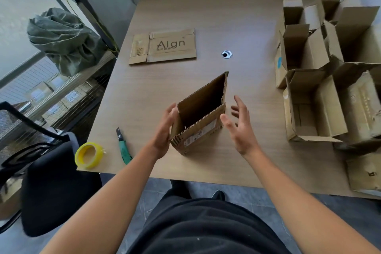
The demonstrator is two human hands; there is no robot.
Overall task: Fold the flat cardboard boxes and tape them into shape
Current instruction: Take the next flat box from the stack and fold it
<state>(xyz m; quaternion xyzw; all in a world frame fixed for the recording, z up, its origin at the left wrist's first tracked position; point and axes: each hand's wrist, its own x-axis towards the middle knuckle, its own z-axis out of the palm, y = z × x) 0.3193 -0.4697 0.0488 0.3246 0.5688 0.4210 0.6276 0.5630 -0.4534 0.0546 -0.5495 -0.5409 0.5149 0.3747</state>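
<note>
A small brown cardboard box (pixel 201 121) stands half opened near the front of the wooden table (pixel 206 16), its top flaps up and a white label on its near side. My left hand (pixel 164 133) lies flat against its left wall with straight fingers. Just right of the box my right hand (pixel 237 125) hovers with fingers spread, not touching it. A flat stack of folded boxes printed "Algn" (pixel 165 46) lies further back on the left. A yellow roll of tape (pixel 89 154) sits at the table's front left corner.
A green-handled utility knife (pixel 123 146) lies between the tape and the box. Several opened cardboard boxes (pixel 321 80) crowd the table's right side. A cable hole (pixel 227 54) sits mid-table. A black chair (pixel 41 171) stands at left, a green sack (pixel 61 39) behind it.
</note>
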